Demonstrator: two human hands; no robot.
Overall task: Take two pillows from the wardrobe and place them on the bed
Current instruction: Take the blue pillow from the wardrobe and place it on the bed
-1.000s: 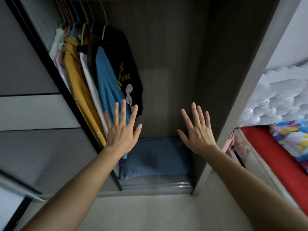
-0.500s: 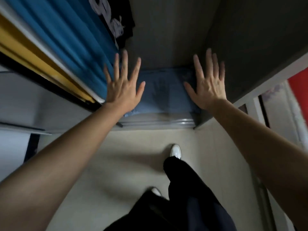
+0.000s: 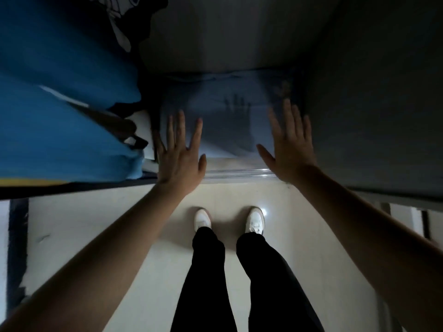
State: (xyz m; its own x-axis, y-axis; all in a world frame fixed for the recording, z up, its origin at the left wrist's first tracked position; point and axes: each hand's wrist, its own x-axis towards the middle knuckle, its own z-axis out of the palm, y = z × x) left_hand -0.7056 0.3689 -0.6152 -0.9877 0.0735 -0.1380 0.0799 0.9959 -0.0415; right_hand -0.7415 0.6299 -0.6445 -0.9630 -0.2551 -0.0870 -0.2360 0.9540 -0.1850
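A blue-grey pillow lies flat on the floor of the wardrobe, filling the open compartment from the back wall to just behind the metal sliding track at the front edge. Both hands reach out over the near end of the pillow, palms down, fingers spread and grasping nothing. The left hand is above the pillow's near left corner, beside the hanging clothes; the right hand is above its near right corner, close to the wardrobe's dark side panel. Whether either palm touches the fabric cannot be told; a hand-shaped shadow falls on the pillow between them. To the left of the pillow hangs a blue shirt, with a black printed shirt behind it. In front of the pillow, on the pale tiled floor, stand the person's white shoes below black trousers.
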